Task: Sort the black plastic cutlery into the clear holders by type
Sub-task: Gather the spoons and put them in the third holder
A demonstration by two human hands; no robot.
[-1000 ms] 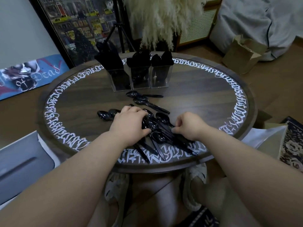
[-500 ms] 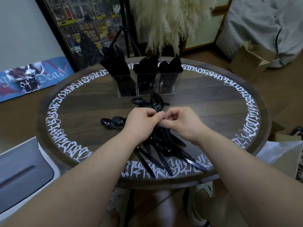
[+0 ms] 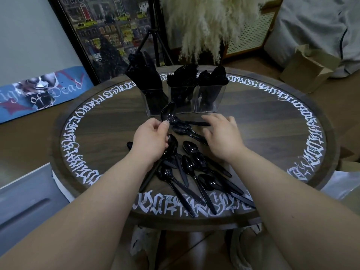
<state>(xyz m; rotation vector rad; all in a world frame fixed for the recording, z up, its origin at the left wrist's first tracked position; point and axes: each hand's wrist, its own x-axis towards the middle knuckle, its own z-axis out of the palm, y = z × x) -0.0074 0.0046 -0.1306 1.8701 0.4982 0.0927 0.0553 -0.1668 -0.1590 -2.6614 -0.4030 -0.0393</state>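
Note:
My left hand (image 3: 151, 138) grips a black plastic spoon (image 3: 168, 113), its bowl pointing up toward the holders. My right hand (image 3: 222, 132) hovers with relaxed fingers over two loose spoons (image 3: 184, 129) lying on the table. Several more black spoons (image 3: 196, 172) lie in a heap near the table's front edge. Three clear holders stand at the back: the left holder (image 3: 153, 102) packed with knives, the middle holder (image 3: 182, 99) with forks, the right holder (image 3: 209, 98) with spoons.
The round wooden table (image 3: 272, 133) has a ring of white lettering. Behind it stand a framed picture (image 3: 109, 32), a tripod (image 3: 153, 41) and pampas grass (image 3: 206, 22). A cardboard box (image 3: 307, 69) sits on the floor at right, a grey panel (image 3: 25, 203) at left.
Both hands rose from the spoon heap. My left hand now holds one spoon alone; my right hand let go of it and moved right, over the loose spoons near the holders.

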